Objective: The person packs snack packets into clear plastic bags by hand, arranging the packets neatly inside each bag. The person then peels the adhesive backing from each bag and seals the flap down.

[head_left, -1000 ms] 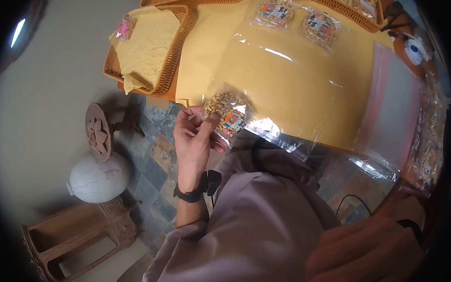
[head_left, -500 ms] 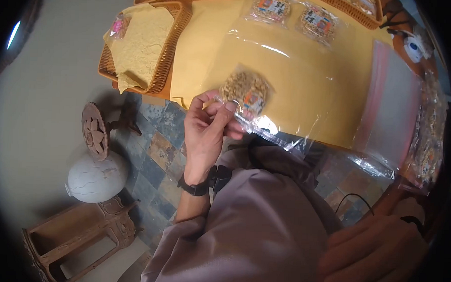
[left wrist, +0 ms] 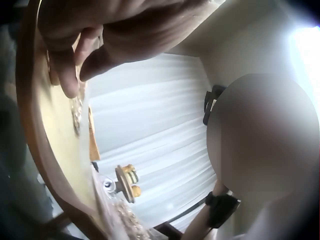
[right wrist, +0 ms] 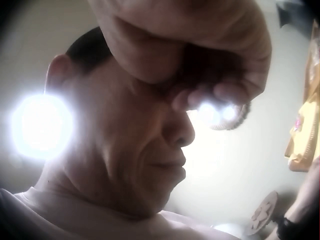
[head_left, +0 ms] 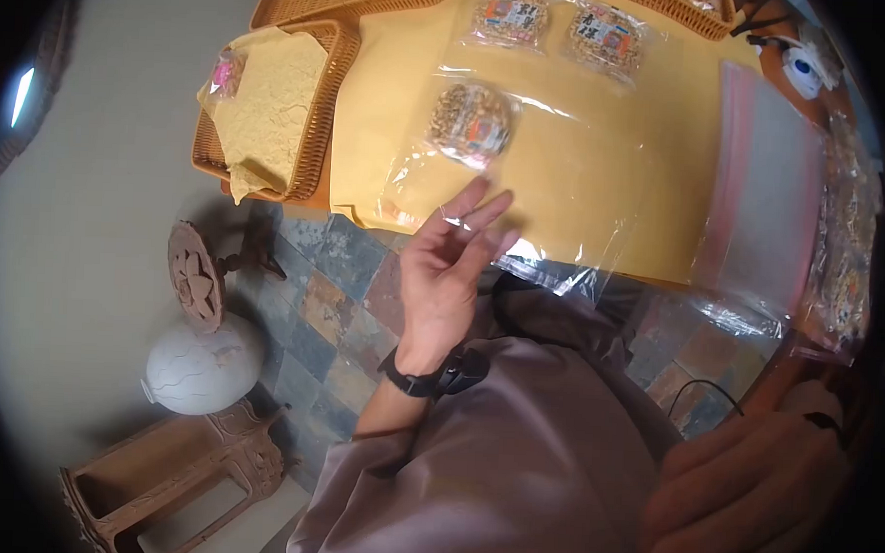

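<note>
My left hand (head_left: pixel 450 262) is over the near edge of the yellow-covered table (head_left: pixel 370 128), its fingers loosely extended and holding nothing. Just beyond the fingertips lies a round, grainy snack cake in a labelled clear wrapper (head_left: pixel 470 123). It overlaps a large clear plastic bag (head_left: pixel 572 184) spread on the cover. Two similar wrapped cakes, one at left (head_left: pixel 510 20) and one at right (head_left: pixel 607 38), lie farther back. Low at the right, near the lap, my right hand (head_left: pixel 747 492) rests idle with fingers loosely curled; the right wrist view shows nothing held in them.
A wicker tray (head_left: pixel 321 126) lined with yellow cloth stands at the left, a small pink-labelled packet (head_left: pixel 227 72) in it. Flat pink-edged clear bags (head_left: pixel 767 181) and a row of wrapped snacks (head_left: pixel 846 242) lie at the right. A pale round jar (head_left: pixel 205 366) stands left of the person.
My left hand carried the wrapped snack cake from the table's near edge onto the clear bag and let it go. The fingers have loosened and drawn back slightly. The right hand stays low.
</note>
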A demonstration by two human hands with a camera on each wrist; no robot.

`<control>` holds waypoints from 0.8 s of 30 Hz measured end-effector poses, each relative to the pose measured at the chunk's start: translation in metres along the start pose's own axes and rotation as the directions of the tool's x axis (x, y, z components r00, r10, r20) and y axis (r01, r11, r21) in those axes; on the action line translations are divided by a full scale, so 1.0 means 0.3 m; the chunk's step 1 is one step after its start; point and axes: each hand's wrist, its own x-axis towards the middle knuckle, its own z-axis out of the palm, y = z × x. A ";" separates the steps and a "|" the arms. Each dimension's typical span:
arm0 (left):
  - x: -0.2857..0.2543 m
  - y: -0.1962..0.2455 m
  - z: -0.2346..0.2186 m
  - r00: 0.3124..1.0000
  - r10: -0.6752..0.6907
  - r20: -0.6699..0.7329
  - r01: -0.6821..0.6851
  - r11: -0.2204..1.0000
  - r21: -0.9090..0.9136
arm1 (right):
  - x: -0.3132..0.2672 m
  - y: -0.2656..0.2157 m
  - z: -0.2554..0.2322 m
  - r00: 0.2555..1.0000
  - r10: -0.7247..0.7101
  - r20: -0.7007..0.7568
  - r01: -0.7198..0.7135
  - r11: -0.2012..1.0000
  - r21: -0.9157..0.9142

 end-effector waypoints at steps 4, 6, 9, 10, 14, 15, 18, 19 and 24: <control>0.042 -0.001 0.073 0.995 0.016 0.103 0.004 0.981 -0.192 | 0.075 -0.043 -0.021 0.999 -0.047 -0.010 0.046 0.880 0.473; 0.085 -0.033 0.091 0.990 0.079 0.113 -0.045 0.961 -0.271 | 0.045 -0.042 -0.019 0.997 -0.062 -0.039 0.072 0.748 0.660; 0.114 -0.035 0.098 0.979 0.163 0.123 -0.110 0.930 -0.352 | 0.032 -0.039 -0.013 0.994 -0.073 -0.082 0.110 0.582 0.806; 0.116 -0.030 0.091 0.979 0.176 0.107 -0.125 0.920 -0.371 | 0.030 -0.038 -0.013 0.994 -0.072 -0.083 0.109 0.580 0.807; 0.119 -0.020 0.082 0.960 0.268 0.082 -0.222 0.906 -0.361 | 0.034 -0.038 -0.013 0.992 -0.096 -0.079 0.119 0.550 0.827; 0.125 -0.030 0.088 0.961 0.262 0.085 -0.215 0.907 -0.361 | 0.031 -0.039 -0.012 0.992 -0.105 -0.074 0.119 0.543 0.831; 0.144 -0.031 0.086 0.957 0.272 0.100 -0.218 0.904 -0.367 | 0.035 -0.039 -0.014 0.993 -0.111 -0.050 0.100 0.517 0.850; 0.143 -0.033 0.089 0.962 0.241 0.125 -0.176 0.903 -0.391 | 0.036 -0.037 -0.012 0.992 -0.116 -0.047 0.100 0.514 0.852; 0.153 -0.037 0.092 0.968 0.216 0.130 -0.152 0.911 -0.382 | 0.054 -0.029 -0.018 0.991 -0.134 -0.027 0.091 0.499 0.862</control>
